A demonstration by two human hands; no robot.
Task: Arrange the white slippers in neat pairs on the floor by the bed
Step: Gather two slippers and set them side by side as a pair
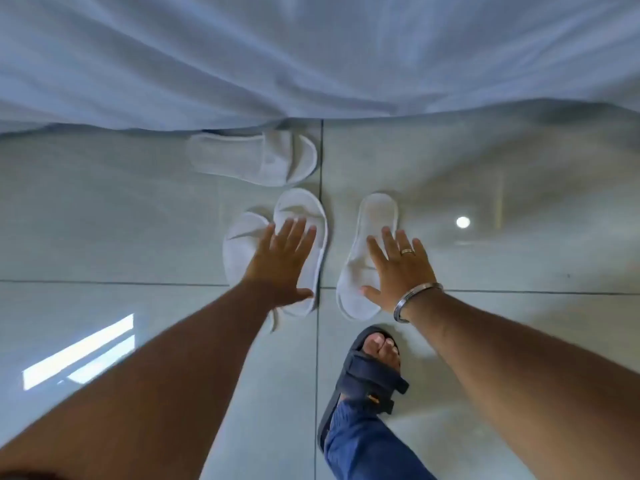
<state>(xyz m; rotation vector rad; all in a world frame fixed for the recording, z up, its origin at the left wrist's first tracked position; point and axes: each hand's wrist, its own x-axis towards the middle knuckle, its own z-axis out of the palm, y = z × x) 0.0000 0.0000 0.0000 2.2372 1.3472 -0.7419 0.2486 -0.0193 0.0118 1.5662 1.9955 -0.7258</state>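
Several white slippers lie on the grey tiled floor beside the bed. One slipper [252, 157] lies sideways just under the hanging white sheet [311, 57]. Two slippers sit side by side, the outer one [239, 251] and the inner one [304, 209], and my left hand [280, 265] hovers flat over them with fingers spread. A single slipper [367, 237] lies to the right, heel toward the bed, partly covered by my right hand [398, 268], which is flat and open with a ring and a bracelet on it. I cannot tell whether either palm touches.
My foot in a dark blue sandal [367, 375] stands on the tile just below the right slipper. Glossy tiles reflect a ceiling light [463, 222] and a window patch [79, 355]. The bed sheet fills the whole top of the view.
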